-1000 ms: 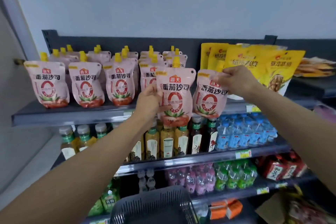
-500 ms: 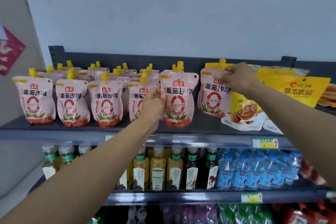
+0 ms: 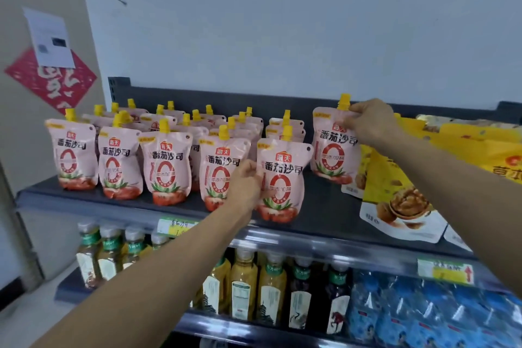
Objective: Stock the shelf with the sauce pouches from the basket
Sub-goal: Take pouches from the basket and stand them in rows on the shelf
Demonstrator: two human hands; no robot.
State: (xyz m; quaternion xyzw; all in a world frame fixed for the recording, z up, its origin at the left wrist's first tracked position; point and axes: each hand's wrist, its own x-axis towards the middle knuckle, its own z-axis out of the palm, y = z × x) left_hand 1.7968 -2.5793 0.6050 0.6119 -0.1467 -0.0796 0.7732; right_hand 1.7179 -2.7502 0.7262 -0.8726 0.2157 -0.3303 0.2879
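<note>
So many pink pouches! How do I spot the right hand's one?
On the dark top shelf, pink sauce pouches fill the left and yellow walnut bags the right. The right-hand pouch is the pink one furthest right, beside those bags. Only it has the right hand pinching its top by the yellow cap; the left hand grips the left-hand pouch nearer the front.
</note>
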